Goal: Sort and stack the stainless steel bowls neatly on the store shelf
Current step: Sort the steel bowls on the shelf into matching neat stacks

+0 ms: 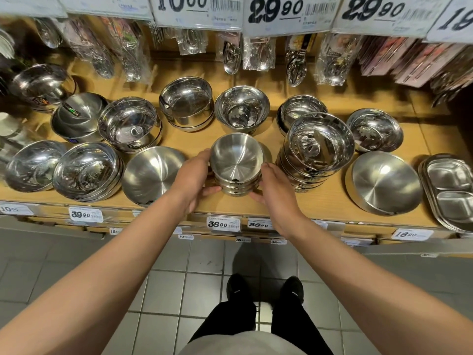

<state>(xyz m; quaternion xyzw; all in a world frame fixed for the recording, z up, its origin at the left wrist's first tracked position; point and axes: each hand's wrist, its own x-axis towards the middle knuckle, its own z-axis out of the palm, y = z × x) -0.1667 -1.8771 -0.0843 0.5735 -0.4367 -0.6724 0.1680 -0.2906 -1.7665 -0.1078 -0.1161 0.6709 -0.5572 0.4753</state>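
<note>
**Both hands on the small brushed stack at the shelf's front edge**

The wooden shelf (pixel 189 142) runs across your whole view, carrying steel bowls in two loose rows. At the far right front lies a divided steel tray (pixel 450 190), partly over the edge, and just left of it a large brushed bowl (pixel 386 183) tilts toward you. Another large brushed bowl (pixel 151 172) leans the same way just left of your hands. A tall stack of polished bowls (pixel 317 152) stands just right of centre, close beside your right wrist. Behind it are more polished bowls, among them a single deep bowl (pixel 242 108) at centre back and a straight-walled pair (pixel 186 103) to its left.

The small brushed stack (pixel 236 165) sits at the front centre of the shelf, several bowls nested, the top one open toward you. Your left hand (pixel 194 180) curls round its left side, thumb at the base; your right hand (pixel 273 188) curls round its right side, so each grip is clamped on that stack.

Packaged spoons (pixel 230 57) hang above the back row, under price cards
</note>
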